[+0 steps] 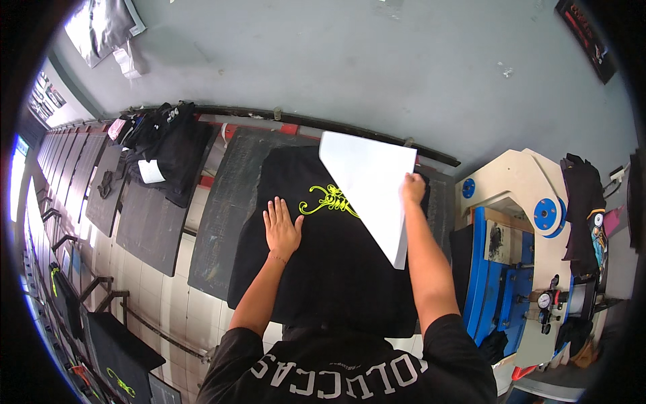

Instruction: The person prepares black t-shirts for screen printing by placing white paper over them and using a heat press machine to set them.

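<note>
A black T-shirt (323,269) lies spread over a dark board in front of me, with a neon yellow-green print (326,200) on its upper part. My left hand (282,227) rests flat on the shirt, fingers spread, just left of the print. In my right hand (413,188) is the right edge of a white sheet (373,182), gripped between thumb and fingers. The sheet slants over the shirt's right side and covers part of the print. Its lower right edge looks bent or lifted.
Dark boards (151,232) run in a row to the left, one bearing a pile of black garments (168,148). A beige-and-blue machine (498,269) with a pressure gauge (544,300) stands close on the right. Behind the board is a grey wall (336,67). More printed black shirts (121,357) lie at lower left.
</note>
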A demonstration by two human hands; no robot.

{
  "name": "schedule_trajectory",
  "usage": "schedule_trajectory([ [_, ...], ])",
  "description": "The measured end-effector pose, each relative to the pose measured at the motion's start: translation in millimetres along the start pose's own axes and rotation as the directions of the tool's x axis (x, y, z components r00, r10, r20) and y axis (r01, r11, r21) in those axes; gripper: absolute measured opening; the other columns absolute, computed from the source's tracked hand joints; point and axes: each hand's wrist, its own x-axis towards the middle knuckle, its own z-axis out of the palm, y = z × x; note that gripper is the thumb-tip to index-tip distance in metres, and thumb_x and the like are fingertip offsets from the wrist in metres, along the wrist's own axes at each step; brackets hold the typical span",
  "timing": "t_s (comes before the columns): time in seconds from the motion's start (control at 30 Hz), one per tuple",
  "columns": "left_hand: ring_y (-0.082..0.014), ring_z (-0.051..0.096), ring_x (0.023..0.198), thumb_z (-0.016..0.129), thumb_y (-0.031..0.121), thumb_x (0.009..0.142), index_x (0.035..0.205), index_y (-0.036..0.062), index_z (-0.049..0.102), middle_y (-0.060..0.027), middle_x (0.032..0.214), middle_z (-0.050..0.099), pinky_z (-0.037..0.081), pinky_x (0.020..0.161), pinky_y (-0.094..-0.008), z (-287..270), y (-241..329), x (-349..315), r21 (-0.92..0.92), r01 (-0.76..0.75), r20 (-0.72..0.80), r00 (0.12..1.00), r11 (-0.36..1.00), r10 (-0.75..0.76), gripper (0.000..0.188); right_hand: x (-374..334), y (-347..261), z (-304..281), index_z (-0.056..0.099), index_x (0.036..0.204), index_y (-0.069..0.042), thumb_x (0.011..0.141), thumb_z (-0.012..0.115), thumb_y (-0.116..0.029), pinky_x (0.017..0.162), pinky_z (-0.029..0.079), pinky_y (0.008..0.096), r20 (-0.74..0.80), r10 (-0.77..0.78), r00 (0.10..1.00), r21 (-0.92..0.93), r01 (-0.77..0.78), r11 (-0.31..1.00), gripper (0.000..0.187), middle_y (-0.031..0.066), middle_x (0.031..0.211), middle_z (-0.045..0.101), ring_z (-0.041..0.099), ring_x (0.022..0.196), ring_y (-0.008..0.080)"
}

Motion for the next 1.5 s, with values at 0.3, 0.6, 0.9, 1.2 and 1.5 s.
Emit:
schedule_trajectory([
  [0.3, -0.0416, 0.024, 0.143, 0.046, 0.044, 0.098, 0.146, -0.0008, 0.036, -0.0204, 0.154, 0.03, 0.018, 0.117, -0.0556, 7, 19, 23, -0.072, -0.179, -0.058, 0.983, 0.981, 0.175, 0.067, 144, 22, -165, 0.061, 0.103, 0.002, 0.097, 0.057, -0.028, 0.08, 0.048, 0.0412, -0.464, -0.06, 0.884, 0.12, 0.13, 0.984, 0.031, 0.0167, 0.093, 0.067, 0.063, 0.085, 0.031],
  [0.6, -0.0404, 0.022, 0.145, 0.041, 0.051, 0.098, 0.149, 0.0216, 0.038, -0.0132, 0.157, 0.029, 0.019, 0.114, -0.0601, 46, 70, 163, -0.004, -0.466, 0.004, 0.885, 0.885, 0.466, 0.059, -54, -128, -355, 0.06, 0.101, 0.0, 0.098, 0.059, -0.025, 0.079, 0.048, 0.0291, -0.734, -0.18, 0.655, 0.198, 0.459, 0.866, 0.025, 0.0056, 0.094, 0.062, 0.057, 0.086, 0.0133],
  [0.9, -0.0377, 0.012, 0.148, 0.034, 0.055, 0.1, 0.152, 0.0232, 0.032, -0.0105, 0.161, 0.02, 0.011, 0.118, -0.0579, 69, 237, 121, -0.228, -0.733, 0.236, 0.597, 0.641, 0.766, 0.061, -237, -59, -458, 0.049, 0.129, 0.005, 0.102, 0.05, -0.017, 0.1, 0.041, 0.0364, -0.913, -0.207, 0.352, 0.05, 0.598, 0.8, 0.034, 0.0163, 0.123, 0.057, 0.053, 0.112, 0.0234],
  [1.2, -0.0375, 0.016, 0.147, 0.034, 0.054, 0.1, 0.151, 0.0094, 0.032, -0.0142, 0.159, 0.024, 0.011, 0.118, -0.0545, 85, 327, 72, -0.16, -0.667, 0.099, 0.722, 0.728, 0.684, 0.068, -289, -14, -497, 0.05, 0.13, 0.001, 0.101, 0.054, -0.024, 0.098, 0.043, 0.0332, -0.849, -0.18, 0.496, 0.131, 0.528, 0.839, 0.038, 0.0118, 0.121, 0.058, 0.053, 0.11, 0.0186],
  [1.5, -0.0334, 0.048, 0.128, 0.046, 0.032, 0.097, 0.132, 0.0039, 0.054, -0.0179, 0.136, 0.054, 0.034, 0.111, -0.0482, -10, 233, -243, -0.798, -0.549, 0.218, 0.121, 0.249, 0.968, 0.045, -304, -12, -475, 0.049, 0.126, 0.004, 0.099, 0.056, -0.023, 0.093, 0.045, 0.0334, -0.62, -0.268, 0.737, 0.382, 0.582, 0.718, 0.039, 0.0123, 0.115, 0.06, 0.056, 0.103, 0.018],
])
